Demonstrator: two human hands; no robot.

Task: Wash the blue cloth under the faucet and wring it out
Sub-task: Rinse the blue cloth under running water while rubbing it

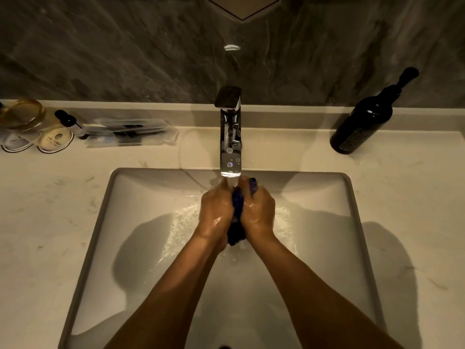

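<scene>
A dark blue cloth (237, 205) is bunched up between both my hands, directly under the chrome faucet (230, 137). Water runs from the spout onto the cloth and splashes white in the basin below. My left hand (216, 215) grips the cloth's left side with fingers closed. Pressed against it from the other side, my right hand (259, 210) is closed too, and a bit of blue sticks out above its knuckles. The cloth's lower end hangs dark between my wrists. Both hands are wet and sit over the white rectangular sink (105, 197).
A dark bottle (362, 122) stands on the counter at the back right. At the back left are a glass jar (22, 117), a small dropper bottle (69, 122), round paper coasters (54, 142) and clear wrapped packets (130, 133). A dark stone wall rises behind.
</scene>
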